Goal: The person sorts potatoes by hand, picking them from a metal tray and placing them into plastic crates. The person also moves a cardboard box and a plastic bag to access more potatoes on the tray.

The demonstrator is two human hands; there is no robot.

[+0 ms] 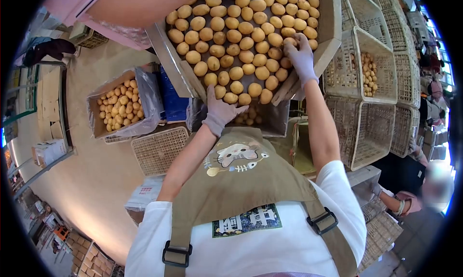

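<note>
Many round yellow-brown pieces of produce, like small potatoes (246,43), lie spread over a dark sorting table (330,9) with raised edges. My right hand (301,59), in a pale glove, reaches over the table's right side, its fingers curled on one of them. At the table's near outlet is my left hand (222,110), also gloved, with fingers and thumb spread beside the front row. Below this outlet stands a lined bin (277,125) with more of the same produce in it, partly hidden by my left hand and apron.
A lined box (91,105) of the same produce stands at left, near an upturned-looking plastic crate (159,149). Stacked crates (359,132) line the right side, one partly filled. Another person's arm (393,202) shows at lower right; someone's pink sleeve (108,31) crosses the upper left.
</note>
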